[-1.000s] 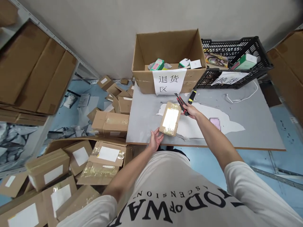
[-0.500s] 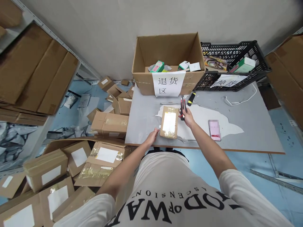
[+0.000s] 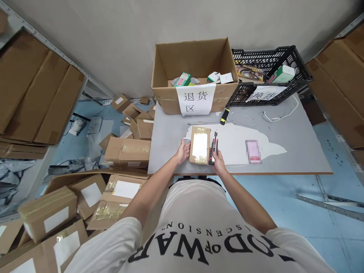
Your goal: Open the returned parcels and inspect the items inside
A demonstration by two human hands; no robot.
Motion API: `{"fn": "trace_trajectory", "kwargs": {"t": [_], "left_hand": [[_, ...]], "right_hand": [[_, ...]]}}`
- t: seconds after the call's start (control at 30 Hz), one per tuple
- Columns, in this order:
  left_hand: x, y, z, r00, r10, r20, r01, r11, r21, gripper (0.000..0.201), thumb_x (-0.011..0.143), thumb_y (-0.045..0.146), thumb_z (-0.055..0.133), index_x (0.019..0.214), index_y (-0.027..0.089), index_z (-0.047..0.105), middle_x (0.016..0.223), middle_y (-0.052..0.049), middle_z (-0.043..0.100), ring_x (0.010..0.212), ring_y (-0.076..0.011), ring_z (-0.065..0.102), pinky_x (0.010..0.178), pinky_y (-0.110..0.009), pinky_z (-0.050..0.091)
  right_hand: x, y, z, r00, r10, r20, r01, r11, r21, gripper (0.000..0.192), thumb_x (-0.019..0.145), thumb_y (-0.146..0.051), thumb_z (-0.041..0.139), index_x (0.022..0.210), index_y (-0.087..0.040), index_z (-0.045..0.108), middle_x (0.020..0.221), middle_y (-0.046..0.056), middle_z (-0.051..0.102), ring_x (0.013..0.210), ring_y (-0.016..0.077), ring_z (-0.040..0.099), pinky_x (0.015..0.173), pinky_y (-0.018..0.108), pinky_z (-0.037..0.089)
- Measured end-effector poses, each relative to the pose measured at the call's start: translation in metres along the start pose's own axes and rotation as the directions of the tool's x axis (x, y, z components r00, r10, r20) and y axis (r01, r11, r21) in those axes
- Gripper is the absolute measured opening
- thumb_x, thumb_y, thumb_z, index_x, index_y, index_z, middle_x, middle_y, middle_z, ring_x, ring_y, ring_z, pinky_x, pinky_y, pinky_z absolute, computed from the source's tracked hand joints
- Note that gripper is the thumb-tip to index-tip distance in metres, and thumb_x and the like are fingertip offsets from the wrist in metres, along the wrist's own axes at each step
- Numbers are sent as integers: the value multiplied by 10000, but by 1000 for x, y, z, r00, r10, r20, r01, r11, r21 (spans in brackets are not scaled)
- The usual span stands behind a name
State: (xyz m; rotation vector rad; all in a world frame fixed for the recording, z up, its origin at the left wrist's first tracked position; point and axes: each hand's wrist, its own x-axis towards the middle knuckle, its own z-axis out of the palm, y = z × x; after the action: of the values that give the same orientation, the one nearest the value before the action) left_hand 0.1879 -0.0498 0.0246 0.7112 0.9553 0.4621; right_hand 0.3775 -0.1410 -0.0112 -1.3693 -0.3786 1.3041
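Note:
A small taped cardboard box [image 3: 193,156] with a white label [image 3: 201,143] lies flat on the grey table [image 3: 167,132], partly over a white sheet [image 3: 239,136]. My left hand [image 3: 182,152] is beside its left edge, fingers stretched out and apart; whether they touch the box I cannot tell. On the other side, my right hand [image 3: 218,162] grips a black and red utility knife [image 3: 214,146], its tip pointing away from me, close along the box's right edge. Beyond them lies a yellow and black tool handle [image 3: 224,116].
A large open carton [image 3: 167,100] with small boxes inside stands at the table's back, beside a black plastic crate [image 3: 241,99]. A phone [image 3: 253,151] and a white cable [image 3: 280,118] lie to the right. Several cardboard parcels [image 3: 126,149] are piled at left.
My right hand has brought the utility knife nearer, down along the box's right edge. My left hand has moved up beside the left edge, its fingers spreading. The view has shifted slightly.

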Motion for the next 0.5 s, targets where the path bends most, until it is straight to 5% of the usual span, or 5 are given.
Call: {"fn": "trace_trajectory", "kwargs": {"t": [0.27,0.5], "left_hand": [[-17,-20,23,989,134,-62,-137,989,-59,709,874,690,103,1475,325,197,1552,24,201,1431,-186,169,1145,-369,203],[-27,-57,62,963,222,-154,-244,959,-144,636,888,667,125,1439,444,-103,1563,116,-75,1441,-128,-27,1119,-363,243]], "right_hand": [[21,-35,0,995,-14,99,28,990,-140,384,671,-519,670,936,-272,545,896,-29,675,835,170,628,764,307,513],[85,-90,23,902,47,430,89,953,-290,353,662,-452,746,897,-233,599,896,-4,712,749,156,633,716,287,497]]}}
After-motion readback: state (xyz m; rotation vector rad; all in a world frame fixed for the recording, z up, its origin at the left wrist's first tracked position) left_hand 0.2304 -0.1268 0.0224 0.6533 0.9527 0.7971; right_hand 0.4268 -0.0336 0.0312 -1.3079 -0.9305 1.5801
